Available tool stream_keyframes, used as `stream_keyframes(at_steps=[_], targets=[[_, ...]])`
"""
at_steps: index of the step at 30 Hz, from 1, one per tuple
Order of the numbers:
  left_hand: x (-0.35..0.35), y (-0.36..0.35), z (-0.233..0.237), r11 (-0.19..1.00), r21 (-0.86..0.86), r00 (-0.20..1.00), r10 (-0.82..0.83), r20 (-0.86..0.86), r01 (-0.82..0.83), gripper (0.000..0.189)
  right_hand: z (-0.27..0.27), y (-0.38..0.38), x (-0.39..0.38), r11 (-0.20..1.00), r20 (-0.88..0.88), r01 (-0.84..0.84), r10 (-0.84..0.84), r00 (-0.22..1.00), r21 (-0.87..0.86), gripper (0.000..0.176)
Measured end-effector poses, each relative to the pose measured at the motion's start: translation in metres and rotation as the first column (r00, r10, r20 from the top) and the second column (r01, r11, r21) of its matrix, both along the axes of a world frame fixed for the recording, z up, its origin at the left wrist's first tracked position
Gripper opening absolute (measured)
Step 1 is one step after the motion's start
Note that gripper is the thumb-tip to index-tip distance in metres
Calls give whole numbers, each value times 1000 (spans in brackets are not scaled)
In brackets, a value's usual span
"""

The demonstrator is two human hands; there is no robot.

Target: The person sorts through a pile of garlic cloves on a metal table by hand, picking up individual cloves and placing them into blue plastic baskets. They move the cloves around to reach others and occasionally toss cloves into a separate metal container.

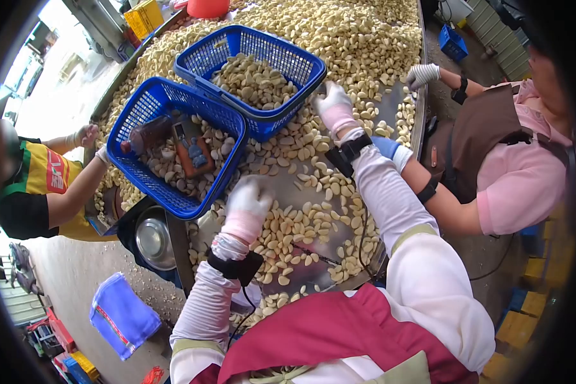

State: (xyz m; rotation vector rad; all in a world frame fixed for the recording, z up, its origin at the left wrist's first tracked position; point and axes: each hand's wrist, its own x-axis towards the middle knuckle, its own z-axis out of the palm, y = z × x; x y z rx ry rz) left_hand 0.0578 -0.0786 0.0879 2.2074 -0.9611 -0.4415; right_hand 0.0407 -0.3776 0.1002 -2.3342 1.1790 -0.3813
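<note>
My left hand point(248, 203), in a white and pink glove, is over the pale, flattish clove-like pieces point(307, 224) spread on the metal table point(297, 192). Its fingers are smeared by motion, close to the near blue basket point(192, 211). That basket holds darker pieces, a brown bottle point(150, 134) and an orange-brown packet point(192, 150). Beyond it, overlapping its rim, stands a second blue basket point(313, 80) partly filled with tan pieces point(256, 82). Right beside this basket's right end is my gloved right hand point(336, 105), fingers curled; I cannot tell what they hold.
A large heap of pale pieces point(358, 32) covers the far table. At the right, a person in a brown apron point(473, 141) reaches over the table; another in a yellow apron point(77, 189) touches the near basket. A metal bowl point(155, 240) sits left of the table.
</note>
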Motion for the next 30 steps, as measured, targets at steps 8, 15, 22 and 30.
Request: stream_keyframes(at_steps=[8,15,22,30], targets=[[-12,-1,-45,904,407,934,-23,357,-133,99,-47,126,-1,904,-545,-404,411,731,139,94],[-12,99,-25,874,485,968,-101,230,-23,76,14,112,-97,541,-510,-820,767,390,186,110],[-85,207,-74,824,247,462,504,-730,-509,34,-115,202,-156,523,-368,-701,849,379,484,98],[-93,239,-89,949,309,937,47,-345,66,45,-27,271,-95,11,-37,-897,999,-5,442,73]])
